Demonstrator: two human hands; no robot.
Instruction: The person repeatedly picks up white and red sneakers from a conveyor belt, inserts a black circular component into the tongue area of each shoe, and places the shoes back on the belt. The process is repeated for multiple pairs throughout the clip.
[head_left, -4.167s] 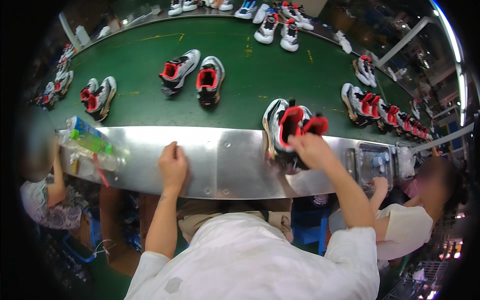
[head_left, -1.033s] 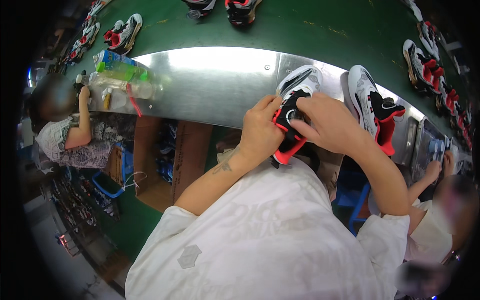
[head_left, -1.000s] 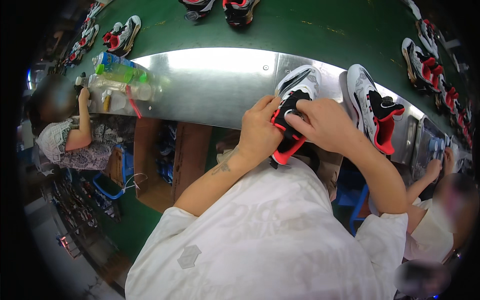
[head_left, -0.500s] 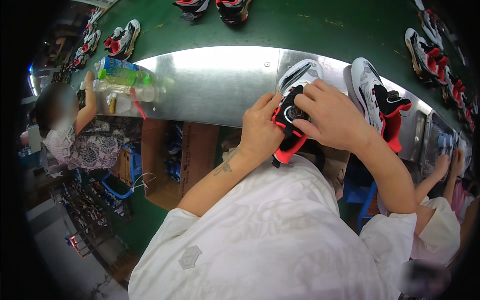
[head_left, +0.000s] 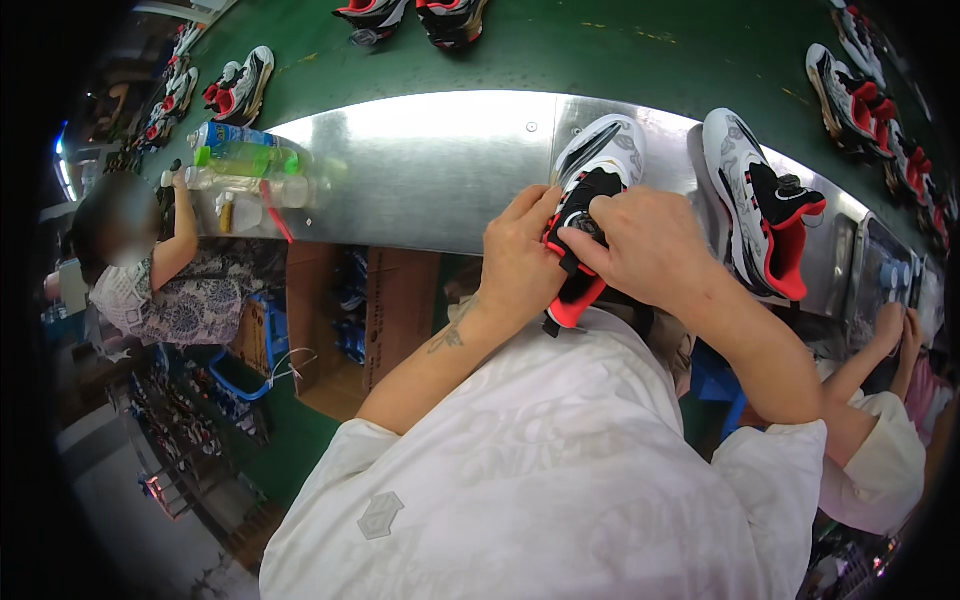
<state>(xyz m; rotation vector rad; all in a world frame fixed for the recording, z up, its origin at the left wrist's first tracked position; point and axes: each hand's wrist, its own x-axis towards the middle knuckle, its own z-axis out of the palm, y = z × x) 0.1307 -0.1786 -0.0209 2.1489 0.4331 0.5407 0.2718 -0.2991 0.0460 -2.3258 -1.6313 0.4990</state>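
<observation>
One sports shoe (head_left: 601, 165), white, black and red, lies between the person's hands, toe over the metal counter (head_left: 430, 165), heel toward the white shirt (head_left: 480, 450). From here I'd judge it light, firm in the sole, soft and giving at the red collar, hardly fragile or slippery; the sides at midfoot look the surest hold. The left hand (head_left: 522, 255) is clamped on its near-left side, fingers curled. The right hand (head_left: 650, 240) is closed over the upper, thumb and bent fingers about the black dial (head_left: 583, 224). A second shoe (head_left: 745, 195) stands just to the right, untouched. Beyond them runs a green table (head_left: 560, 50).
</observation>
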